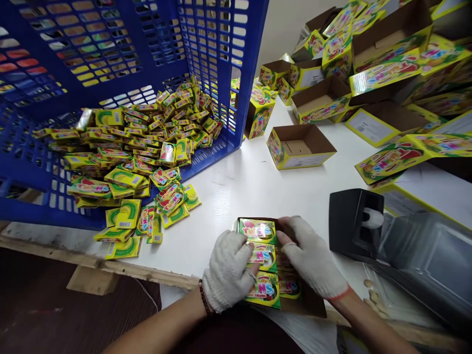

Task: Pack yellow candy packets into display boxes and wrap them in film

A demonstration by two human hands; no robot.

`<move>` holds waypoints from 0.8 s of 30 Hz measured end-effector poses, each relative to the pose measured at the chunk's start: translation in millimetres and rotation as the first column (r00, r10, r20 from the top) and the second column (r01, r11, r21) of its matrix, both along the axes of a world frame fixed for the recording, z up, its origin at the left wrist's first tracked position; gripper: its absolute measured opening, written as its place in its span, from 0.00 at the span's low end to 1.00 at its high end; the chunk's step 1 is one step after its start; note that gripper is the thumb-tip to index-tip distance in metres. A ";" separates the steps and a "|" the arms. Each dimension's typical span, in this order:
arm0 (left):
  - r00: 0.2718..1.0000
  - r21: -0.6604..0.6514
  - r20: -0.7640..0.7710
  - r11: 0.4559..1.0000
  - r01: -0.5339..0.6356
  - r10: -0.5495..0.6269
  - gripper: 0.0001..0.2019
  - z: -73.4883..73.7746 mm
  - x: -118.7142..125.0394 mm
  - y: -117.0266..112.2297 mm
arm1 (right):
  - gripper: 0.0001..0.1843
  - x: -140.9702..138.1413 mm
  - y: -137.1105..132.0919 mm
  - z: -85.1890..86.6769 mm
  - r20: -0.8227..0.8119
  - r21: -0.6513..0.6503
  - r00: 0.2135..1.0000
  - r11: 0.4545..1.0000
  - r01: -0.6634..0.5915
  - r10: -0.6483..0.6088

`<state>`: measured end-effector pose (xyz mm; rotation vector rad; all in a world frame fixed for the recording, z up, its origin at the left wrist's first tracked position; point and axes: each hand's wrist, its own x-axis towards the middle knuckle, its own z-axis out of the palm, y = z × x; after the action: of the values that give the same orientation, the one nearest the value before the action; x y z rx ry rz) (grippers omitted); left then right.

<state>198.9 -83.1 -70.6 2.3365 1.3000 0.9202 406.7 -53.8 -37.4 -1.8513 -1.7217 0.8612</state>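
Note:
A shallow open carton (pixel 311 300) lies at the table's near edge, with yellow-green Twins packets (pixel 262 290) stacked in a column along its left part. More packets show lower down inside, to the right. My left hand (pixel 230 270), in a white knitted glove with bare fingertips, curls over the column's left side and presses on the packets. From the right, my right hand (pixel 313 258), gloved alike, has its thumb and index finger at the right edge of the farthest packet. Its other fingers are partly hidden by the hand and the carton's far edge.
A blue crate (pixel 217 152) lies tipped at the left, with many packets (pixel 147 132) spilling onto the white table (pixel 228 187). One open carton (pixel 300 147) stands beyond my hands. Several more cartons (pixel 387 73) pile up at the right, behind a black tape dispenser (pixel 344 221) and a clear plastic container (pixel 431 255).

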 end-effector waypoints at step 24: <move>0.627 0.028 -0.578 0.781 -0.625 0.522 0.32 5.7 -131.8 112.8 | 0.39 -52.0 -32.9 -46.2 -0.574 -0.438 0.688 0.877 0.200 -0.444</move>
<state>67.1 29.7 -64.9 2.1269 2.3651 0.1960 354.8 -86.7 -83.6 -1.6666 -0.7925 1.5063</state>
